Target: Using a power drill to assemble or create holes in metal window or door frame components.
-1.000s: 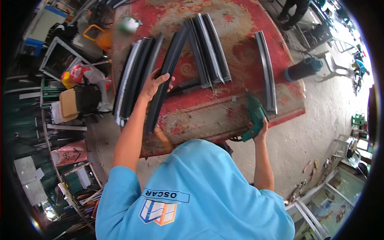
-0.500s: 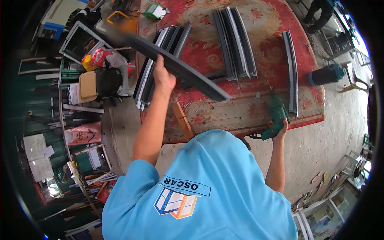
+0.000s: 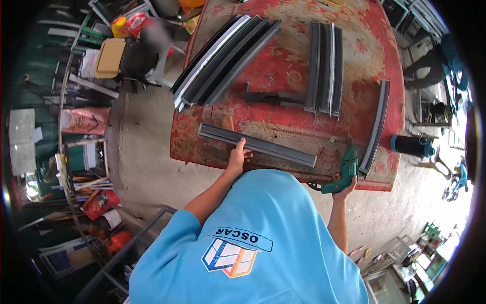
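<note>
A dark grey metal profile (image 3: 276, 152) lies slanted across the near part of the red patterned table (image 3: 273, 123). My left hand (image 3: 239, 156) grips it left of its middle, thumb on top. My right hand (image 3: 347, 186) is wrapped round the handle of a green power drill (image 3: 349, 164), whose bit points away from me. A small brown wooden piece (image 3: 228, 123) shows partly behind the held profile. Right of the drill lies a single grey profile (image 3: 376, 126).
Dark profiles lie grouped at the table's left (image 3: 223, 61) and farther back (image 3: 324, 66). A short dark piece (image 3: 273, 97) lies between them. At the right edge rests a dark bottle (image 3: 410, 145). A person (image 3: 430, 66) stands at the far right. Cluttered shelving (image 3: 71, 101) lines the left side.
My left hand has brought the profile down and nearer, from a raised, steep slant to a flatter one over the near table. The drill stays in my right hand. My view has shifted.
</note>
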{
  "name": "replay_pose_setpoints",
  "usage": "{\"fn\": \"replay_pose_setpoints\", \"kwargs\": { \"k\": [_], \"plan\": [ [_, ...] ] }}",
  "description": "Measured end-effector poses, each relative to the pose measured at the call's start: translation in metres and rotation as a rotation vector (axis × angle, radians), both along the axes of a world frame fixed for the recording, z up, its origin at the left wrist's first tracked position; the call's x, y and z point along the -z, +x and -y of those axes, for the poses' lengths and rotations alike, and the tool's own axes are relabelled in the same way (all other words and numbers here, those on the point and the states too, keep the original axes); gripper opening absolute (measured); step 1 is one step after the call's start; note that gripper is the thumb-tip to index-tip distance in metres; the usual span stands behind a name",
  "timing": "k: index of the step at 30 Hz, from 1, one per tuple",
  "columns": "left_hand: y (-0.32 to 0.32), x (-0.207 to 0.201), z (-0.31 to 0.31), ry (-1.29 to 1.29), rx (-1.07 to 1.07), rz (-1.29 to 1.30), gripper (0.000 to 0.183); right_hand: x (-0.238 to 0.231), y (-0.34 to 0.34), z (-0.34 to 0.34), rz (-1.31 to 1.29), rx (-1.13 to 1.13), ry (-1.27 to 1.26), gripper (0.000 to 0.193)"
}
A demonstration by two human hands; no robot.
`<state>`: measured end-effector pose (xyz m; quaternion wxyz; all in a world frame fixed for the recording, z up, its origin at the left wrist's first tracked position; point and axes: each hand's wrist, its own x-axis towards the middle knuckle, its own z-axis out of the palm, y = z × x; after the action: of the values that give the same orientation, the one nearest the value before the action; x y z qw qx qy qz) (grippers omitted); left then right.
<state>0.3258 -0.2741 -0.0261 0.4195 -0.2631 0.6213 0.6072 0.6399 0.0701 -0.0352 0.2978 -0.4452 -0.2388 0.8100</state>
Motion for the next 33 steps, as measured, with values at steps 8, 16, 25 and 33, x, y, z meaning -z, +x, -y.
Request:
{"fn": "replay_pose_setpoints", "kwargs": {
  "k": [8,16,25,33],
  "plan": [
    [-0.016,-0.013,0.035,-0.061,-0.195,-0.16,0.067,0.001,0.0,0.001,-0.043,-0.02,0.017,0.075],
    [-0.035,-0.042,0.051,-0.278,-0.367,-0.245,0.06,0.004,0.002,0.0,-0.014,-0.009,0.025,0.073],
    [-0.033,-0.052,0.039,-0.322,-0.443,-0.365,0.066,0.003,0.002,-0.001,-0.018,-0.009,-0.008,0.075],
    [-0.057,-0.041,0.037,-0.57,-0.233,-0.37,0.071,0.003,0.004,-0.002,-0.049,-0.074,0.006,0.077]
  ]
}}
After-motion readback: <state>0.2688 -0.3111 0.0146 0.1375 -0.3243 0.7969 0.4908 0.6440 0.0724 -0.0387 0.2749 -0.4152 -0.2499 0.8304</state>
